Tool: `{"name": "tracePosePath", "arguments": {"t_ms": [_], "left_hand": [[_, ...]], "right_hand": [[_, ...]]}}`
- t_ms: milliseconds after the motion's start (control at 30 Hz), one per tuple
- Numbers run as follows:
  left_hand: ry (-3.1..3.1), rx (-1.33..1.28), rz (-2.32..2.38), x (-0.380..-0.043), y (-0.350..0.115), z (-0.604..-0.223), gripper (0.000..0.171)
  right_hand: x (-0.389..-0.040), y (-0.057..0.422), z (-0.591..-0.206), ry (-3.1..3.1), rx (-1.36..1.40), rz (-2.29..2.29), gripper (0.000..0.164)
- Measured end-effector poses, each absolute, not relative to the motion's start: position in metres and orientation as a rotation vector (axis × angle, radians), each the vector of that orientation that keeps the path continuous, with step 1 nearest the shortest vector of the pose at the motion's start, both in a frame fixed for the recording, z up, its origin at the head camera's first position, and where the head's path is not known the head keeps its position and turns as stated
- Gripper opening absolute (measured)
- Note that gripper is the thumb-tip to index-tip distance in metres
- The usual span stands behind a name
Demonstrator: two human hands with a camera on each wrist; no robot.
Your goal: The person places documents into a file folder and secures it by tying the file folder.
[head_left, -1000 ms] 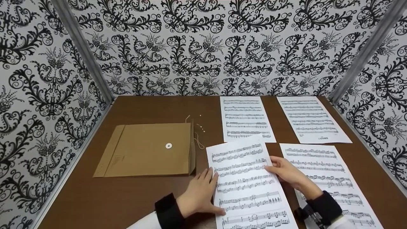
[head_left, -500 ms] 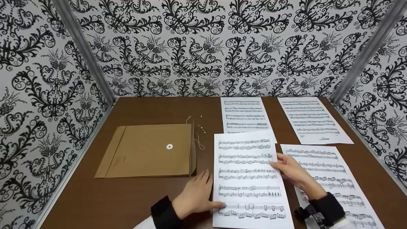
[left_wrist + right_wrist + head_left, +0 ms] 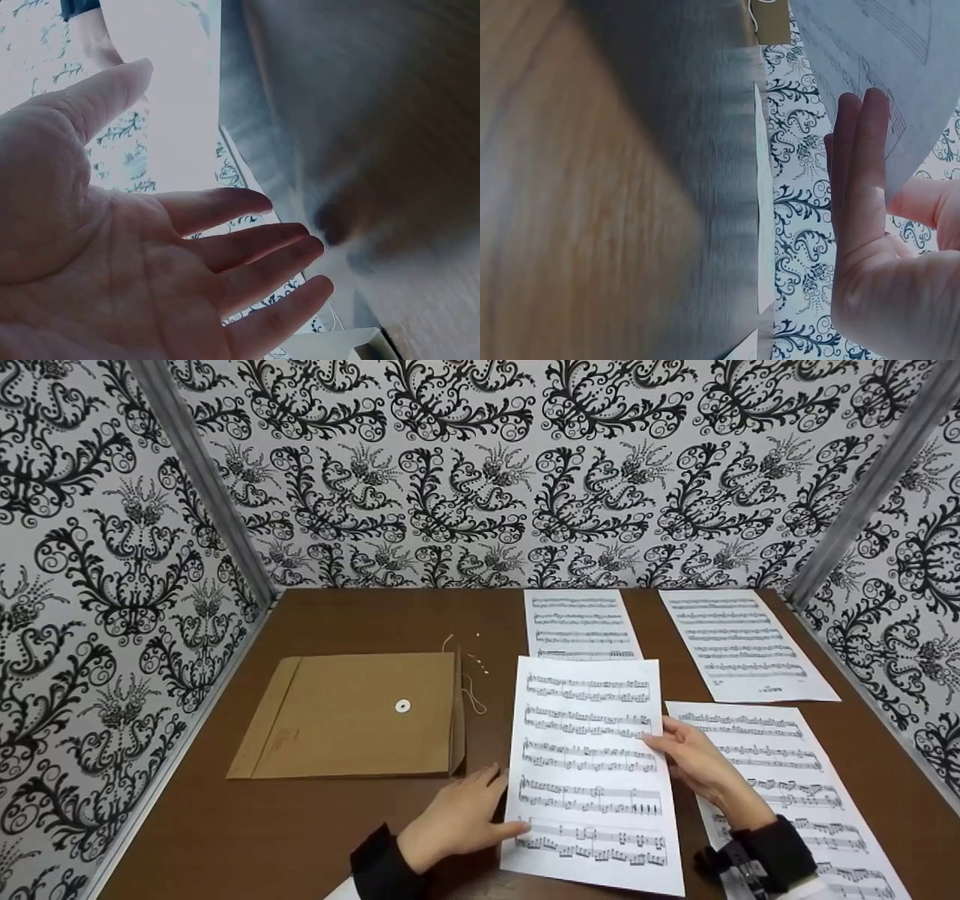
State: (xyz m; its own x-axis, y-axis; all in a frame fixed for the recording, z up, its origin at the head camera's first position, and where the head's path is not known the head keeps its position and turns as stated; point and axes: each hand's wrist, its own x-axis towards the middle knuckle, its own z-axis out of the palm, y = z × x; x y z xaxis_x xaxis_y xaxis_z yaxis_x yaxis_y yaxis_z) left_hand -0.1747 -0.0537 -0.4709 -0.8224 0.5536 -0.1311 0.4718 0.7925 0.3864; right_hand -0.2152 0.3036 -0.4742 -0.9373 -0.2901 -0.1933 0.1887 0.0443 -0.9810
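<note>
A sheet of printed piano music (image 3: 589, 769) is held up over the table in the head view, its face towards me. My right hand (image 3: 701, 757) pinches its right edge, thumb in front and fingers behind; the right wrist view shows straight fingers (image 3: 866, 165) flat along the sheet's back. My left hand (image 3: 457, 817) is at the sheet's lower left edge, thumb tip overlapping the margin. In the left wrist view that hand's fingers (image 3: 259, 274) are spread and relaxed, gripping nothing.
A brown string-tie envelope (image 3: 352, 720) with a white button (image 3: 403, 706) lies at left, its loose string (image 3: 474, 696) on the right side. More music sheets lie on the brown table (image 3: 360, 619): one behind (image 3: 577, 619), one at back right (image 3: 750, 645), one at front right (image 3: 795, 780). Patterned walls surround it.
The held sheet has straightened from its slant and risen, covering more of the sheet behind it. My right hand has moved slightly right with it; my left hand has shifted slightly left.
</note>
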Motion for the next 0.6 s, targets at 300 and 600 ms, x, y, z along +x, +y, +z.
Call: {"name": "tracePosePath", "arguments": {"t_ms": [300,600], "left_hand": [[2.568,0.84,0.881,-0.185,-0.061,-0.462,0.083],[2.319,0.815,1.254,-0.201,-0.068,-0.458,0.083]], "right_hand": [[-0.218,0.3,-0.471,1.991,-0.076,-1.992,0.068],[-0.221,0.292,-0.466,1.984,-0.076,-2.087,0.065]]}}
